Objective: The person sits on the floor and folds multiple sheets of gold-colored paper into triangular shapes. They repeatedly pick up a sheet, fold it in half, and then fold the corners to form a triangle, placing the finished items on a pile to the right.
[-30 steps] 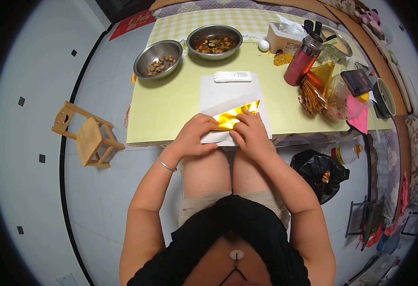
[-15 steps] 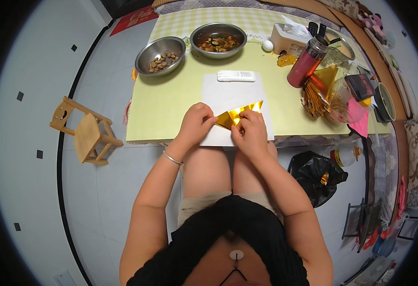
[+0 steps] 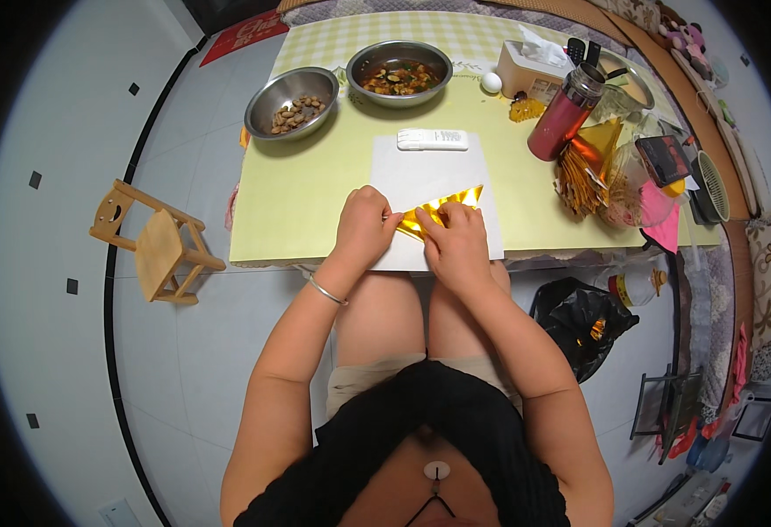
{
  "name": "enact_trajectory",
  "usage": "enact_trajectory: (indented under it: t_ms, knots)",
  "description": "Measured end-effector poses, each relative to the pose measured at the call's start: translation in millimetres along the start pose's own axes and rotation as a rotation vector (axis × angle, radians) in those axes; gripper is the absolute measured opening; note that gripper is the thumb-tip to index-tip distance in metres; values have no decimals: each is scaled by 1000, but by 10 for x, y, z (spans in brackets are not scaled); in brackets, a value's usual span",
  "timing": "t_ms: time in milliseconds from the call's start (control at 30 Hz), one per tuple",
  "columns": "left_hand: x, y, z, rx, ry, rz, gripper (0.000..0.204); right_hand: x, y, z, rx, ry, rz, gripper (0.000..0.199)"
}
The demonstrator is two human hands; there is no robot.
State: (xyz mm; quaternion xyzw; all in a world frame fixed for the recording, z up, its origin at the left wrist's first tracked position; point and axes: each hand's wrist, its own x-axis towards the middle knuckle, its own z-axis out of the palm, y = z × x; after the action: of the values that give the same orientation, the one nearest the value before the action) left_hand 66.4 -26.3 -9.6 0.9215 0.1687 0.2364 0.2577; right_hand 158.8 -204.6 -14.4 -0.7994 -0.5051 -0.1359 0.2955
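A piece of shiny gold foil paper (image 3: 467,196), folded to a triangle, lies over a white sheet (image 3: 394,167) at the table's near edge. My left hand (image 3: 363,230) is closed, pinching the foil's left corner between thumb and fingertips. Bent over the foil's middle, my right hand (image 3: 457,246) grips and presses it with thumb and fingers. The hand hides part of the foil's lower edge. Just beyond, a slim white plastic case (image 3: 433,140) rests across the top of the white sheet.
Two steel bowls, one of nuts (image 3: 290,104) and one of food in red liquid (image 3: 399,75), stand at the back left. To the right are a red thermos (image 3: 566,114), folded gold papers (image 3: 583,180) and a tissue box (image 3: 526,72). A black bag (image 3: 583,325) lies on the floor.
My right hand's fingers have shifted slightly left along the foil, which now looks flatter at its left part. My left hand stays at the left corner.
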Motion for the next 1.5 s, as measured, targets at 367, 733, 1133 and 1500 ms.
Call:
enact_trajectory:
  t_ms: [367, 733, 1133, 1500]
  knots:
    - [-343, 148, -44, 251, 81, 401, 15, -36, 25, 34, -91, -113, 4, 49]
    - [126, 182, 149, 376, 179, 192, 38, 358, 425, -229, -113, -159, 32, 69]
    - [-50, 553, 208, 316, -193, 229, 27, 455, 870, -272, -114, -427, -418, 50]
    - [-489, 601, -90, 314, -307, 407, 72, 130, 841, -358, -29, -489, -123, 73]
